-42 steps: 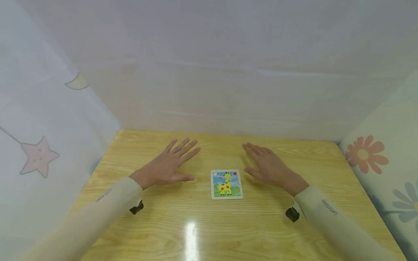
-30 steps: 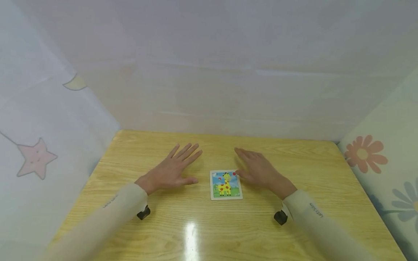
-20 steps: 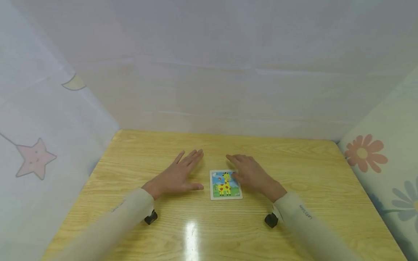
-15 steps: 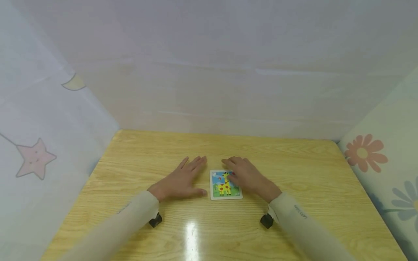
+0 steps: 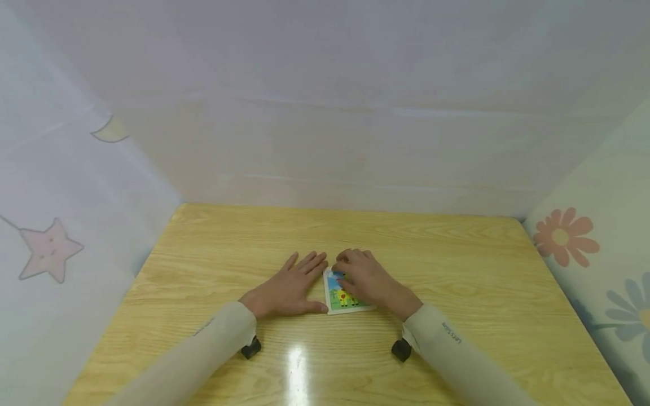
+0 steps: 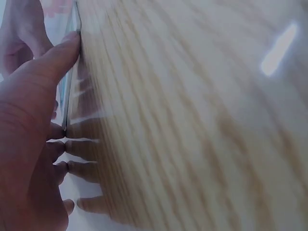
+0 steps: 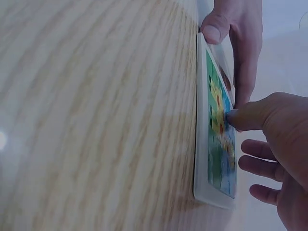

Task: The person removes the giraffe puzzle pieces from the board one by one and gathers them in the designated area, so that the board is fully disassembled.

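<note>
A small square giraffe picture board (image 5: 334,301) with a white border lies flat on the wooden table. My left hand (image 5: 289,292) rests palm down at its left side, fingers straight and spread, thumb tip at the near left corner and a fingertip at the far left corner. From the right, my right hand (image 5: 374,282) reaches over the board with bent fingers, covering the giraffe's upper part. In the right wrist view its thumb (image 7: 245,118) touches the picture (image 7: 221,144), while several other fingers hang loosely apart; the index finger is hidden behind the thumb.
The yellow wooden table (image 5: 228,242) extends around the board, with a bright reflection in front. A pale cloth (image 5: 315,129) hangs behind it. Cloths with a star (image 5: 51,251) and flowers (image 5: 561,237) flank it. Dark wrist cameras (image 5: 251,348) sit under both cuffs.
Both hands have moved inward and nearer to reach the board. The right hand's fingers have bent over the picture. The board has turned slightly and shifted a little left.
</note>
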`<control>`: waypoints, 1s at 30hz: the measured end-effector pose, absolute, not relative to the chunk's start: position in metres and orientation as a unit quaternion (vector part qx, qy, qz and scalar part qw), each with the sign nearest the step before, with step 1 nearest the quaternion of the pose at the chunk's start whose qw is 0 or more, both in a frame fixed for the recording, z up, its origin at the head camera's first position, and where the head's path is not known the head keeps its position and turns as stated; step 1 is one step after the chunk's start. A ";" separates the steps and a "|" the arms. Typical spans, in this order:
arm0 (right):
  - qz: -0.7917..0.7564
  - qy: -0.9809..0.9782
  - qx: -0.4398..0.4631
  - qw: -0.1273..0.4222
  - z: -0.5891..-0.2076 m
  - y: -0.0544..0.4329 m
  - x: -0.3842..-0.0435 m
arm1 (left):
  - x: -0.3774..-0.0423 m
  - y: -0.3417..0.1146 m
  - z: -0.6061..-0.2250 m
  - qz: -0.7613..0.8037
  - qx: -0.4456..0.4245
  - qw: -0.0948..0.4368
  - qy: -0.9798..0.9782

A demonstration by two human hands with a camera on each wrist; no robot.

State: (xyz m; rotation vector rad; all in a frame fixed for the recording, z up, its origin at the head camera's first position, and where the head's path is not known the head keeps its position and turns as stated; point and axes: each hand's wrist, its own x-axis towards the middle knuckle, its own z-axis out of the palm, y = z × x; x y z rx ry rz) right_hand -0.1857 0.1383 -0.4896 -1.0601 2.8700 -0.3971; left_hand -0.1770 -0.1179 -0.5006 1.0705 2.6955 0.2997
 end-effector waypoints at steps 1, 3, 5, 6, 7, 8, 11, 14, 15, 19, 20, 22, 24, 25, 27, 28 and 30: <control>-0.129 0.927 -0.350 0.028 -0.490 0.137 -0.185 | -0.177 -0.118 -0.500 0.103 0.365 0.113 0.919; -0.133 0.924 -0.357 0.032 -0.489 0.135 -0.184 | -0.176 -0.117 -0.500 0.107 0.363 0.112 0.919; -0.132 0.922 -0.361 0.036 -0.488 0.133 -0.183 | -0.175 -0.116 -0.500 0.109 0.360 0.111 0.920; -0.133 0.922 -0.362 0.040 -0.486 0.132 -0.182 | -0.175 -0.115 -0.500 0.110 0.358 0.109 0.921; -0.131 0.922 -0.363 0.042 -0.486 0.131 -0.182 | -0.174 -0.114 -0.501 0.110 0.356 0.107 0.922; -0.129 0.922 -0.363 0.045 -0.485 0.131 -0.181 | -0.174 -0.114 -0.502 0.111 0.354 0.105 0.923; -0.117 0.923 -0.364 0.052 -0.482 0.129 -0.179 | -0.172 -0.112 -0.503 0.115 0.347 0.095 0.926; -0.090 0.926 -0.364 0.046 -0.481 0.126 -0.178 | -0.170 -0.111 -0.501 0.117 0.341 0.090 0.929; -0.084 0.927 -0.364 0.042 -0.481 0.125 -0.178 | -0.170 -0.110 -0.501 0.117 0.339 0.089 0.929; -0.062 0.931 -0.357 0.032 -0.479 0.124 -0.177 | -0.167 -0.109 -0.498 0.115 0.332 0.097 0.931; -0.059 0.932 -0.356 0.031 -0.479 0.124 -0.176 | -0.166 -0.108 -0.498 0.113 0.330 0.103 0.932; -0.056 0.933 -0.355 0.028 -0.479 0.124 -0.176 | -0.165 -0.107 -0.497 0.110 0.325 0.111 0.933; -0.055 0.933 -0.354 0.030 -0.479 0.124 -0.177 | -0.164 -0.105 -0.498 0.103 0.321 0.115 0.934; -0.054 0.933 -0.354 0.030 -0.480 0.124 -0.177 | -0.163 -0.104 -0.498 0.103 0.319 0.114 0.935; -0.052 0.933 -0.355 0.030 -0.480 0.125 -0.177 | -0.161 -0.102 -0.498 0.099 0.317 0.112 0.937; -0.051 0.933 -0.355 0.031 -0.480 0.125 -0.178 | -0.160 -0.101 -0.497 0.095 0.316 0.112 0.937; -0.048 0.932 -0.358 0.029 -0.480 0.126 -0.178 | -0.159 -0.101 -0.496 0.094 0.315 0.113 0.938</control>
